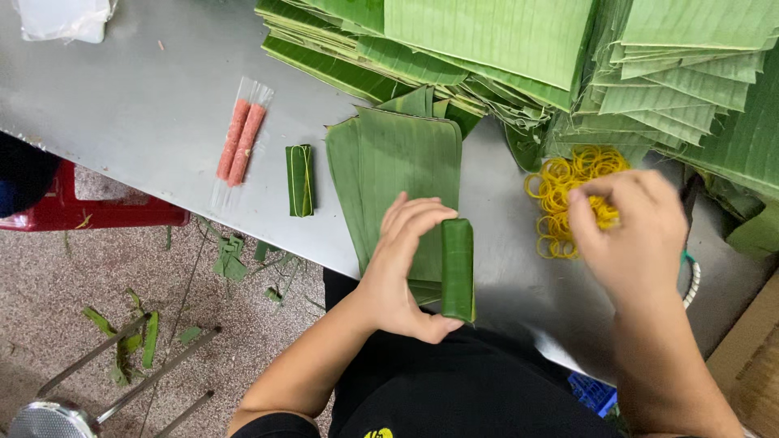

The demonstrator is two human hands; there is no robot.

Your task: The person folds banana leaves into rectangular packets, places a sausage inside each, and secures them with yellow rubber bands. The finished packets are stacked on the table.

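Table [154, 113] of grey metal fills most of my view, its near edge running slantwise above a speckled floor [49, 324] strewn with leaf scraps. Heaps of banana leaves [487, 40] cover the far right of it, cut into sheets and stacked high. A smaller stack [402, 158] of trimmed leaves lies flat in front of me, under my left hand. My left hand [398, 272] grips a leaf roll [458, 268], thumb at its near end and fingers curled over its far end, closed firmly on it; the roll stands lengthwise at the near right corner of that stack. My right hand [637, 235] hovers over a pile of yellow bands [564, 191] to the right, fingers bent and pinched together at the bands, though blur keeps me from telling whether one is caught between them. Left of the stack lies a tied bundle [299, 180], already wrapped, and further left two pink sausages [240, 142] in clear film. A red stool [81, 207] shows beneath the table's edge, and a white bag [65, 18] sits at the far left corner.
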